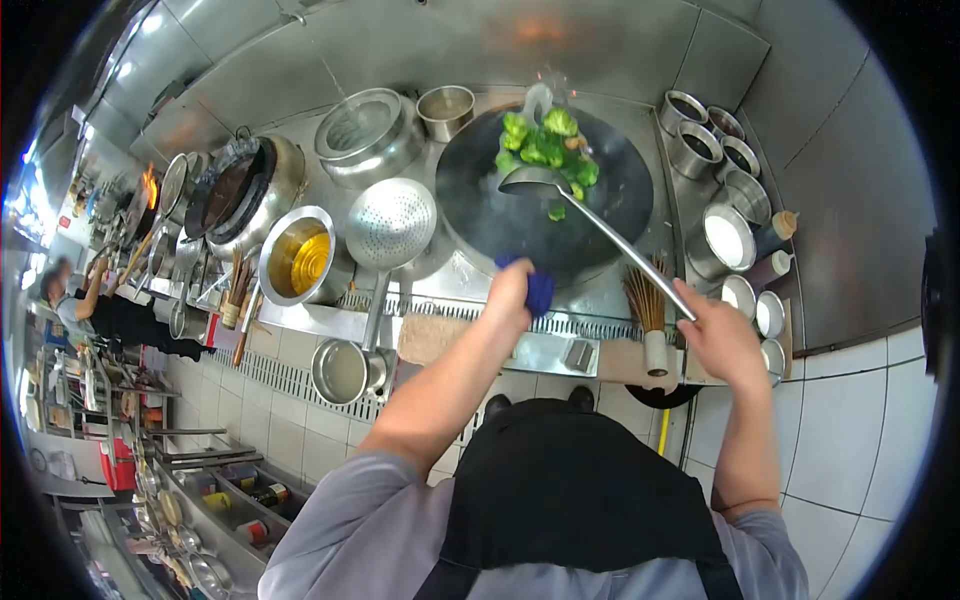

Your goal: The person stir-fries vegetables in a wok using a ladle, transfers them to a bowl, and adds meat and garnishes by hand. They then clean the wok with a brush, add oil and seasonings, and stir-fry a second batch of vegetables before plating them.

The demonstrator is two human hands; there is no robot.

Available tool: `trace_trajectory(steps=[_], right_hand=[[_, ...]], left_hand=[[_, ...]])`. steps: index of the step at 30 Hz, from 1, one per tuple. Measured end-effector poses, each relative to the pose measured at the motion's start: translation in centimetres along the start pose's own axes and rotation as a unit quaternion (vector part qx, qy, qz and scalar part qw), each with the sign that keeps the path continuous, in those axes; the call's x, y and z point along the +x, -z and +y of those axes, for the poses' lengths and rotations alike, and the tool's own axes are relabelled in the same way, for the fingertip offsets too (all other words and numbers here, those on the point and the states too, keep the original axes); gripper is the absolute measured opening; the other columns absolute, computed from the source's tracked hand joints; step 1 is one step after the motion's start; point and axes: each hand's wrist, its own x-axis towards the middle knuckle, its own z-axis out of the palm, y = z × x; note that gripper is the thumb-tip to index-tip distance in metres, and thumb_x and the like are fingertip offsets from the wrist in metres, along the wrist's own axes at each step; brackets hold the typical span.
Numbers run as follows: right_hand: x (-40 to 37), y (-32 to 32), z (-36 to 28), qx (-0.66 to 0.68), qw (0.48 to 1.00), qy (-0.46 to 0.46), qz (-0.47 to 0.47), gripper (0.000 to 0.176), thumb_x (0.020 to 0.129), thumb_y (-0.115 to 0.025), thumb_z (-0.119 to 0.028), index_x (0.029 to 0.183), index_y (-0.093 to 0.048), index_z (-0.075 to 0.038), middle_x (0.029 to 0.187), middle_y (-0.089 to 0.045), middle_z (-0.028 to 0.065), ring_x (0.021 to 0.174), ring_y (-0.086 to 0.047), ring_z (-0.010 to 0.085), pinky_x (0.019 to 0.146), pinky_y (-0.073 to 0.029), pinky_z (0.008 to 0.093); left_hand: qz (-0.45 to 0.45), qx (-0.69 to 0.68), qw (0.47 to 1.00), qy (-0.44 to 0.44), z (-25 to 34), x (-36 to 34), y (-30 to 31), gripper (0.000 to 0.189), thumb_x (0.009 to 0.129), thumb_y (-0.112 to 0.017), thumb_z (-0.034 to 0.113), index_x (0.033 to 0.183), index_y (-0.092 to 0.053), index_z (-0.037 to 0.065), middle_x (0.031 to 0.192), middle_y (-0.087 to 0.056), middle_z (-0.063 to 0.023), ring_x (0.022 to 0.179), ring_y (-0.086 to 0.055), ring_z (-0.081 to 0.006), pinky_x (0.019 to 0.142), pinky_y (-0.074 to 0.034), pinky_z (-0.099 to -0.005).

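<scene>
My right hand [722, 335] is wrapped round the handle end of a long metal ladle [620, 243]. The ladle's bowl is over the large dark wok [480, 215], against a heap of bright green broccoli [545, 148] at the wok's far side. Some pieces seem to be in the air, and steam blurs the area. At the wok's near rim, my left hand [508, 290] is closed on a bunched blue cloth [540, 289]. The cloth and hand hide whatever part of the wok they grip.
Left of the wok are a perforated strainer [392, 222], a pot of yellow oil [305, 262] and a lidded pot [365, 130]. A bamboo brush [652, 320] lies near my right hand. Seasoning containers [725, 235] line the right side. Another person [85, 310] works far left near a flame.
</scene>
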Motion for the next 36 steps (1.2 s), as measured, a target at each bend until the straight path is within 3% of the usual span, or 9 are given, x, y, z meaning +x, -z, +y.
trace_trajectory(steps=[8,12,13,16,24,26,28,32,36], right_hand=[[-1.8,1.1,0.1,-0.025,0.999,0.02,-0.042,0.051,0.08,-0.062,-0.018,0.13,-0.05,-0.015,0.077,-0.062,0.0201,0.075,-0.061,0.0373,0.069,-0.047,0.0458],[-2.9,4.2,-1.1,-0.026,0.992,-0.042,-0.114,0.051,0.082,-0.061,-0.018,0.131,-0.049,-0.016,0.08,-0.062,0.0207,0.076,-0.061,0.0375,0.07,-0.048,0.0454],[-2.8,3.1,1.0,-0.011,0.996,0.026,-0.079,0.052,0.082,-0.06,-0.018,0.133,-0.048,-0.017,0.082,-0.063,0.0212,0.079,-0.061,0.0371,0.072,-0.048,0.0457],[-0.5,2.7,-0.3,-0.015,0.997,0.003,-0.079,0.049,0.083,-0.059,-0.015,0.131,-0.049,-0.013,0.08,-0.062,0.0191,0.074,-0.06,0.0354,0.067,-0.047,0.0434],[0.6,-0.6,-1.1,-0.142,0.988,0.012,0.058,0.051,0.086,-0.056,-0.016,0.135,-0.043,-0.012,0.079,-0.062,0.0174,0.075,-0.062,0.0346,0.067,-0.05,0.0436],[-1.0,1.7,-1.0,-0.085,0.996,0.001,0.006,0.051,0.085,-0.058,-0.016,0.135,-0.044,-0.015,0.08,-0.062,0.0171,0.075,-0.062,0.0335,0.068,-0.049,0.0436],[-1.6,3.6,-0.6,-0.05,0.998,-0.01,-0.033,0.05,0.084,-0.059,-0.016,0.133,-0.047,-0.016,0.084,-0.064,0.0187,0.078,-0.063,0.0328,0.071,-0.049,0.0431],[0.1,3.9,0.7,0.055,0.99,0.026,-0.131,0.046,0.084,-0.058,-0.015,0.13,-0.05,-0.013,0.095,-0.064,0.0212,0.083,-0.063,0.0344,0.073,-0.049,0.0419],[2.2,-0.9,-0.9,-0.038,0.999,0.006,-0.019,0.048,0.083,-0.059,-0.015,0.13,-0.05,-0.01,0.086,-0.064,0.0204,0.079,-0.062,0.0351,0.071,-0.048,0.0434]], left_hand=[[-0.037,-0.024,0.988,0.148,1.7,7.2,-1.9,0.012,0.084,-0.054,0.02,0.083,-0.056,0.008,0.075,-0.06,-0.007,0.058,-0.056,-0.0235,0.06,-0.051,-0.0396],[-0.039,-0.104,0.994,0.009,0.1,-1.9,-2.7,0.016,0.083,-0.048,0.005,0.098,-0.052,0.005,0.082,-0.061,-0.0072,0.067,-0.061,-0.0215,0.065,-0.054,-0.0327],[-0.088,-0.095,0.991,-0.016,0.2,-3.9,-2.7,0.015,0.082,-0.048,0.006,0.095,-0.053,0.004,0.082,-0.061,-0.0074,0.068,-0.061,-0.0204,0.064,-0.053,-0.0325],[-0.039,-0.085,0.991,0.096,1.5,-2.1,-3.0,0.014,0.085,-0.048,0.015,0.094,-0.052,0.005,0.071,-0.057,-0.0081,0.057,-0.055,-0.0224,0.051,-0.047,-0.0349],[0.021,0.088,0.996,-0.022,-4.7,-3.0,3.5,0.02,0.077,-0.047,0.003,0.096,-0.052,0.006,0.085,-0.057,-0.0078,0.07,-0.058,-0.0206,0.061,-0.051,-0.0329],[0.015,0.023,0.999,0.043,-2.6,-2.8,1.8,0.012,0.079,-0.048,0.004,0.089,-0.053,0.008,0.079,-0.059,-0.0064,0.065,-0.058,-0.0204,0.056,-0.049,-0.0343],[0.028,-0.029,0.998,0.05,1.4,-5.0,-2.0,0.006,0.08,-0.05,0.007,0.085,-0.054,0.005,0.076,-0.059,-0.0068,0.068,-0.058,-0.022,0.065,-0.05,-0.035],[-0.015,-0.038,0.997,0.068,3.0,-4.6,-2.8,0.011,0.084,-0.051,0.017,0.081,-0.051,0.006,0.067,-0.057,-0.0077,0.055,-0.055,-0.0219,0.05,-0.046,-0.0354],[-0.01,-0.041,0.999,0.019,-0.2,-0.5,0.8,0.012,0.081,-0.051,0.01,0.091,-0.052,0.004,0.08,-0.059,-0.0093,0.064,-0.059,-0.022,0.056,-0.05,-0.0337]])
